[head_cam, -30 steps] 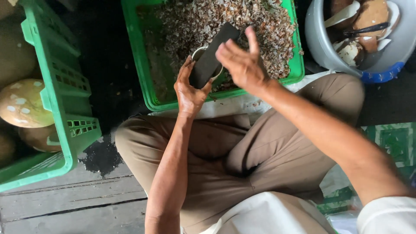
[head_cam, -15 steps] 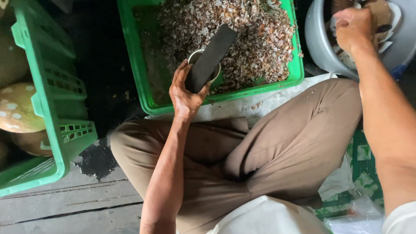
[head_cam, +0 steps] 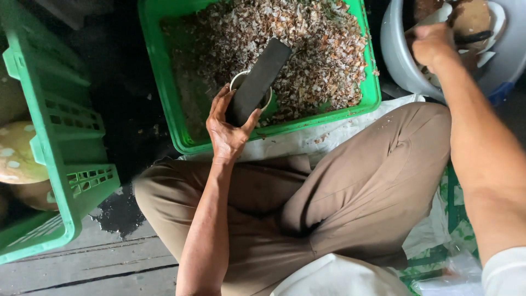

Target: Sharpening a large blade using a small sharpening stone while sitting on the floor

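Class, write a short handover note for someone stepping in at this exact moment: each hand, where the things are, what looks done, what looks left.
Left hand: grips a flat dark blade and a small pale round piece over the green crate.
Right hand: closed, reaching into the grey tub of pale and brown pieces; what it grips cannot be seen.
Done: the crate holds a heap of brown and white shavings.
Left: pieces remain in the tub. A second green crate stands at the left with round brown-and-pale lumps beside it.

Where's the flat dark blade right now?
Head view, centre top: the flat dark blade is in the left hand, slanting over the green plastic crate of shavings.
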